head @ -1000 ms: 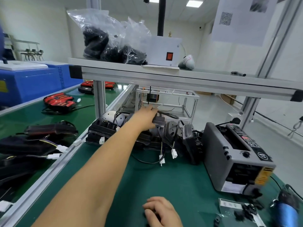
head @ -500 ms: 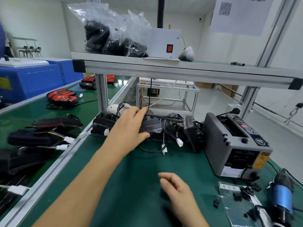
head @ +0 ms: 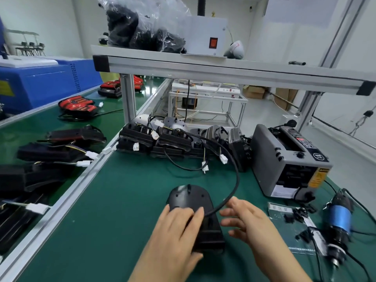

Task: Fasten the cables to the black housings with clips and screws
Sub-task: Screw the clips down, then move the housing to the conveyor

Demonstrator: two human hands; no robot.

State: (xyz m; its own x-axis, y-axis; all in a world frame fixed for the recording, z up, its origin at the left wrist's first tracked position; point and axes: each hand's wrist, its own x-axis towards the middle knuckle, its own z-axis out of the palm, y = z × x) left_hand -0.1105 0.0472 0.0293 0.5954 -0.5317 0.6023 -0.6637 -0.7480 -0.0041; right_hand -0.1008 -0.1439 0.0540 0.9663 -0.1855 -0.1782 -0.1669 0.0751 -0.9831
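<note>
Where the black housing (head: pixel 190 197) lies: flat on the green bench (head: pixel 122 200), close to the person, rounded end pointing away.
Left hand (head: pixel 177 226): laid over the near left part of the housing, fingers fairly straight on top, gripping nothing.
Right hand (head: pixel 244 222): just right of the housing, fingers spread and relaxed, holding nothing.
Cable (head: pixel 237 180): thick and black, leaves the housing between the two hands and arcs toward the far side of the bench.
Pile of housings (head: pixel 173 139): along the far edge, white plugs hanging loose.
Clips (head: pixel 293 215): small black pieces on a clear bag (head: pixel 280 226), right of the right hand.
Screwdriver (head: pixel 339 218): blue-bodied, lying just beside the bag.
Grey machine (head: pixel 284 159): behind the bag.
</note>
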